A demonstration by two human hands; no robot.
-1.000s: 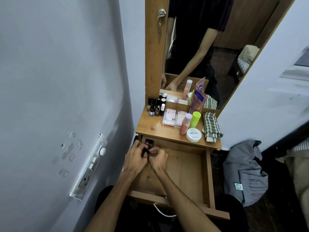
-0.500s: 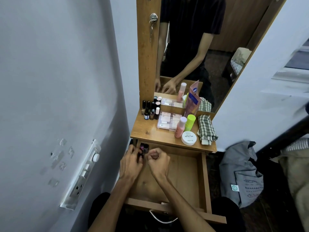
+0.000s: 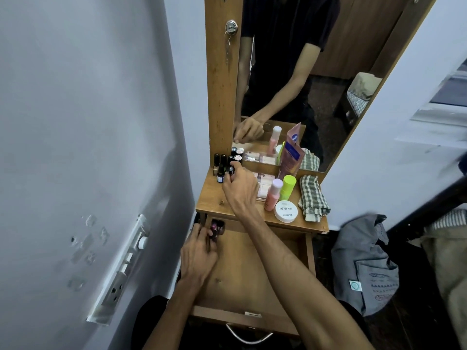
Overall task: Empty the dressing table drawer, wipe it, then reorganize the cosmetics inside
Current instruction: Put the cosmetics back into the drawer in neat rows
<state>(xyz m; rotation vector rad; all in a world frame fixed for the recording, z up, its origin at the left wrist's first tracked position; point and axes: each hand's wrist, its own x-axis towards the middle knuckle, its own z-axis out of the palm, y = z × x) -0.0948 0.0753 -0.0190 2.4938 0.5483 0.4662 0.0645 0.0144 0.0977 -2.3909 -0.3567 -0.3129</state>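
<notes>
Tabletop (image 3: 214, 198) | right grip (image 3: 240, 190) now up from drawer (image 3: 252, 274), pinching small bottle (image 3: 229, 170) | left grip (image 3: 199, 251) still holding drawer bottles (image 3: 214, 227)

drawer (image 3: 255, 263): matt wood grain, metal handle (image 3: 249, 337) | counter (image 3: 214, 198): same wood | towel (image 3: 313, 198): checked woven cloth | round tub (image 3: 286, 211): glossy white plastic | mirror (image 3: 316, 72): shiny glass

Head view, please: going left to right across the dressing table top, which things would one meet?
Small dark bottles with the right hand on them → pink bottle → lime-green bottle → checked cloth.
</notes>
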